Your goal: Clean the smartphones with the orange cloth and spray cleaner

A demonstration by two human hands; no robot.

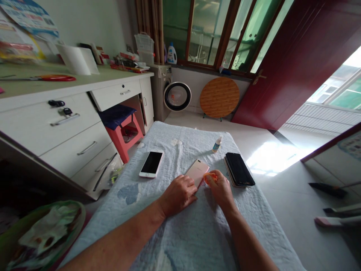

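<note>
A pink smartphone [198, 170] lies back side up on the cloth-covered table [158, 226]. My left hand [180, 194] is closed around its near left part, covering that end. In my right hand [221, 188] is a bunched orange cloth [210, 178], pinched against the phone's right edge. Left of them a white smartphone [151, 164] rests with its dark screen up. To the right sits a stack of black smartphones [239, 169]. A small spray bottle [217, 144] stands upright behind the pink phone.
A white desk [64, 128] with drawers runs along the left, with a red stool [126, 135] under it. At lower left is a waste bin [81, 218]. Beyond the table are a washing machine [163, 81] with its door open and a round wooden tabletop [220, 97].
</note>
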